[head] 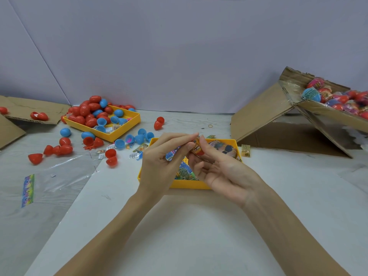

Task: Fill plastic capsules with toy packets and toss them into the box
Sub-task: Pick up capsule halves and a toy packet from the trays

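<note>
A toy packet (196, 147), its print too blurred to read, is pinched between both hands (196, 154).

The capsules (90, 111) are glossy, smooth plastic. The box (264, 116) is matt brown cardboard. The trays (123, 130) are smooth yellow plastic.

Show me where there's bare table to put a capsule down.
Bare white sheet in front of the near yellow tray, between the forearms. Another bare patch right of that tray, before the tilted cardboard box. Crowded: left of the tray, loose capsule halves up to the far yellow tray.
</note>
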`<state>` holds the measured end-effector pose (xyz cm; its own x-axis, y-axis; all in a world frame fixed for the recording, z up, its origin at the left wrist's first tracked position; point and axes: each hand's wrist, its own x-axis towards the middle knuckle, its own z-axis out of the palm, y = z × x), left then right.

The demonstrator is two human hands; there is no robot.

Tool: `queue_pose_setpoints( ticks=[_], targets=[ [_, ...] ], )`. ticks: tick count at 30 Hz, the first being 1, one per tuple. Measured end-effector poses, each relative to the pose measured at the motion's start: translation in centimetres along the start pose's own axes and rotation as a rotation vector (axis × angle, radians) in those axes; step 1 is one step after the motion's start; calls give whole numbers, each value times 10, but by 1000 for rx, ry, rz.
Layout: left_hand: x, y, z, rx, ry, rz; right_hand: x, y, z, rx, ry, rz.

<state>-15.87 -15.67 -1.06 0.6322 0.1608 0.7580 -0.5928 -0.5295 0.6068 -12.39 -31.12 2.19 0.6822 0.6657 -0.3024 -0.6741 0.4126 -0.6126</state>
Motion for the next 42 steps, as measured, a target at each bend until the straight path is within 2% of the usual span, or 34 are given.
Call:
queue_pose_setpoints(
  ticks=[2,4,7,12,17,21,23,26,28,31,34,37,42],
  targets=[
    [0,1,-1,-87,-64,-67,0,-1,-1,-56,34,-40],
    [1,1,-4,-190,-193,-142,0,-2,-1,-134,73,-84],
    [5,0,-10,-236,-304,-179,0,-3,-4,-195,73,-86],
    [11,-1,-20,-264,-230,-217,-2,-5,-4,-15,-70,44],
    [10,-2,-18,-131,-146,-107,1,-1,-7,122,-131,133],
    [7,0,-17,-15,-83,-40,2,0,-6,159,-143,128],
    [7,1,-16,74,-44,34,3,1,-7,85,-102,52],
    [7,2,-16,225,-60,131,6,4,-10,-288,63,-226],
    [8,0,-18,275,-94,127,6,7,-10,-496,121,-393],
    [6,-1,-17,298,-161,117,8,15,-9,-776,201,-534],
    [3,-1,-13,349,-192,185,13,20,-9,-808,299,-559],
    [2,0,-11,360,-173,224,15,21,-12,-782,323,-576],
    [1,6,-8,345,-163,199,17,24,-11,-770,350,-617]
  ],
)
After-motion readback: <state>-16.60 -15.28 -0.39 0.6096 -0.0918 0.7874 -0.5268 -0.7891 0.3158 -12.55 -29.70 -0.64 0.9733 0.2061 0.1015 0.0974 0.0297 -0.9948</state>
